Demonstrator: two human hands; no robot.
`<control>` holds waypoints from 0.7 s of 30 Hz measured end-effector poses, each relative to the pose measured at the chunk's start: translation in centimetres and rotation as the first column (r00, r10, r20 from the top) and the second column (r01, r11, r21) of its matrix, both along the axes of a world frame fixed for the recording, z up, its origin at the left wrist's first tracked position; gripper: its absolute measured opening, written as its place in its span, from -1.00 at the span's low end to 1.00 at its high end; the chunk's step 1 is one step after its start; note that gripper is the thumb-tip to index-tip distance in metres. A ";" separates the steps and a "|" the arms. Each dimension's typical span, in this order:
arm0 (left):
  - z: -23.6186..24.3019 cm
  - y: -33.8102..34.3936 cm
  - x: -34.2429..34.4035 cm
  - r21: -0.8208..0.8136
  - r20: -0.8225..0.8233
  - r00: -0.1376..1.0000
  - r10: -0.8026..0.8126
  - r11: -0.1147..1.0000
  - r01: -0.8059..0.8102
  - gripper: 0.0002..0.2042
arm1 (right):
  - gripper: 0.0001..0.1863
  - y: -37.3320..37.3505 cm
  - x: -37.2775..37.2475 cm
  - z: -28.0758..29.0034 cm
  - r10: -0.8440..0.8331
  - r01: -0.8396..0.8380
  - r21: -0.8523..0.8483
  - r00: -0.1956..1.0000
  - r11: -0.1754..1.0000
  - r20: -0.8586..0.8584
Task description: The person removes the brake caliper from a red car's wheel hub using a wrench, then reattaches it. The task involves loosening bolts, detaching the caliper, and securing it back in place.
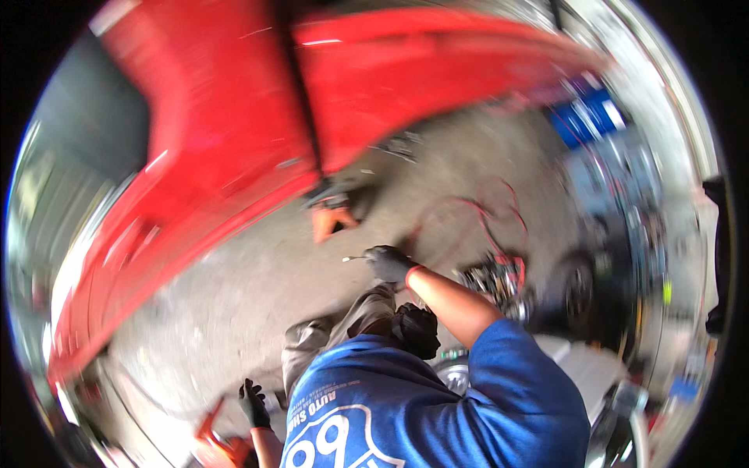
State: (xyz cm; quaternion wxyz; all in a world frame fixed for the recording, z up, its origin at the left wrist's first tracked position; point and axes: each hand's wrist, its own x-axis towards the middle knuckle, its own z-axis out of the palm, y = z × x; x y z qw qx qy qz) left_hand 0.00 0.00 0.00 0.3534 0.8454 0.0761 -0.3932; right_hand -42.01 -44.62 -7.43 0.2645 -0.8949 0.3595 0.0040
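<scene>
One slim tool point(354, 258) sat clamped in the right hand point(388, 264), near side of the orange stand point(326, 217); left hand point(253, 404), grip apart, hung near-left. I judged it a carrying step, calling for steadiness.

The right hand point(388, 264) holds a slim object point(353, 258); a red vehicle point(226, 117) stands ahead.
</scene>
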 end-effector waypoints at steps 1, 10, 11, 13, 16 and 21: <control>-1.0 1.7 -1.6 -0.007 0.034 0.999 0.020 1.000 -0.020 -0.62 | -0.81 1.0 1.0 -2.0 0.091 -0.091 -0.122 0.996 0.988 -0.002; 18.4 24.8 9.1 -0.230 0.151 0.878 0.455 0.880 -0.417 -0.52 | -0.86 9.3 29.4 11.8 0.550 -0.569 -0.107 0.820 0.816 -0.160; 15.1 28.7 10.1 -0.114 0.165 0.895 0.413 0.910 -0.399 -0.50 | -0.85 11.5 33.8 10.2 0.385 -0.339 0.227 0.901 0.913 -0.201; 8.8 34.7 9.6 0.045 0.411 0.874 0.258 0.952 -0.302 -0.46 | -0.81 15.7 42.3 8.2 0.328 -0.165 0.531 0.917 0.831 -0.228; -1.5 39.8 10.0 0.051 0.458 0.819 0.345 0.910 -0.412 -0.48 | -0.79 21.2 58.1 6.4 0.293 -0.094 0.719 0.943 0.689 -0.158; -7.5 47.3 5.9 0.516 0.339 0.941 -0.012 0.839 -0.175 -0.63 | -0.79 34.5 87.7 10.0 0.768 -0.807 0.337 0.577 0.485 0.278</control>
